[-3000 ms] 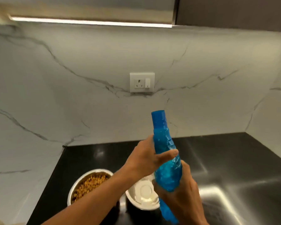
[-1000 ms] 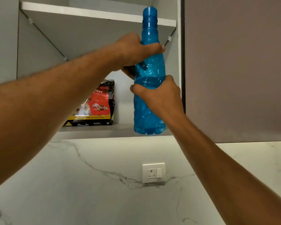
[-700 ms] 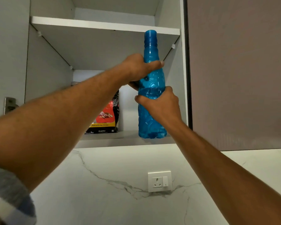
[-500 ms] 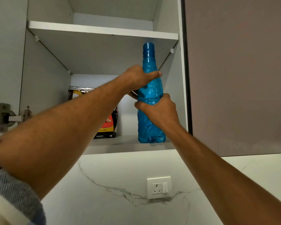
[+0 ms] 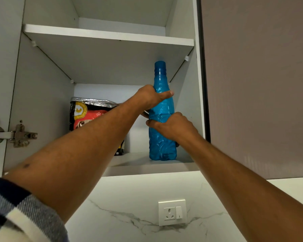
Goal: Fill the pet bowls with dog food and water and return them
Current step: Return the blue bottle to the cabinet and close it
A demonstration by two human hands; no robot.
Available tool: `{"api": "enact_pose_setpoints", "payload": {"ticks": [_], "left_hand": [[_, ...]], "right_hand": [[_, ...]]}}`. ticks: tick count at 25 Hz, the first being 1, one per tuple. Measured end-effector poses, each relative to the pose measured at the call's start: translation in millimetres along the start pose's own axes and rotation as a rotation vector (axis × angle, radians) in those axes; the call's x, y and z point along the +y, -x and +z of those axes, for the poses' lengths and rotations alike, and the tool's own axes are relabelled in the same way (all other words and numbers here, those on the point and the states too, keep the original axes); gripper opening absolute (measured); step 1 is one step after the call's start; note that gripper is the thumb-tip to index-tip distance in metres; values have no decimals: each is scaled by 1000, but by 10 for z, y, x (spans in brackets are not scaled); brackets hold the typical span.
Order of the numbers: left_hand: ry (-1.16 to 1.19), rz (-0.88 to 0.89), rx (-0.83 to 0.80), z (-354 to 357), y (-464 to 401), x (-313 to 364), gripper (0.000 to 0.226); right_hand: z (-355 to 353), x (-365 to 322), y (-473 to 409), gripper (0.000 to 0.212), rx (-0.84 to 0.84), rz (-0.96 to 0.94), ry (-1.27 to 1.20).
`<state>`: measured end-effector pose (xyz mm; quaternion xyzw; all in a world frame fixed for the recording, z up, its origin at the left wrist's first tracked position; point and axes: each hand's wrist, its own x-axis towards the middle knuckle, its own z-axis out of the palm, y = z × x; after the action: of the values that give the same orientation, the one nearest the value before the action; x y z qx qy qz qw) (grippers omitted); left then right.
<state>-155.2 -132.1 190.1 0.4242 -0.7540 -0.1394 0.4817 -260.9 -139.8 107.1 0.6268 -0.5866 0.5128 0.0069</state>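
1. The blue bottle (image 5: 162,126) stands upright on the cupboard shelf (image 5: 147,167), right of the dog food bag (image 5: 87,116).
2. The left hand (image 5: 150,98) grips its neck.
3. The right hand (image 5: 173,127) clasps its middle.

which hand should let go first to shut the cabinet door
Left, probably. The left hand grips the blue bottle on the hinge side, where the door likely swings; the right hand can steady the bottle on the shelf.
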Motion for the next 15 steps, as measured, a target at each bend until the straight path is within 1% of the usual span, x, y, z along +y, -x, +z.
{"api": "enact_pose_setpoints", "payload": {"ticks": [3, 5, 11, 15], "left_hand": [[6, -14, -2, 90, -129, -100, 72], [28, -26, 6, 133, -224, -171, 73], [54, -44, 55, 313, -472, -376, 72], [57, -68, 48, 379, -656, -486, 72]], "right_hand": [[30, 21, -120, 74, -46, 36, 8], [84, 32, -206, 71, -62, 72, -16], [273, 54, -464, 69, -120, 164, -10], [394, 93, -671, 71, -149, 210, -15]]}}
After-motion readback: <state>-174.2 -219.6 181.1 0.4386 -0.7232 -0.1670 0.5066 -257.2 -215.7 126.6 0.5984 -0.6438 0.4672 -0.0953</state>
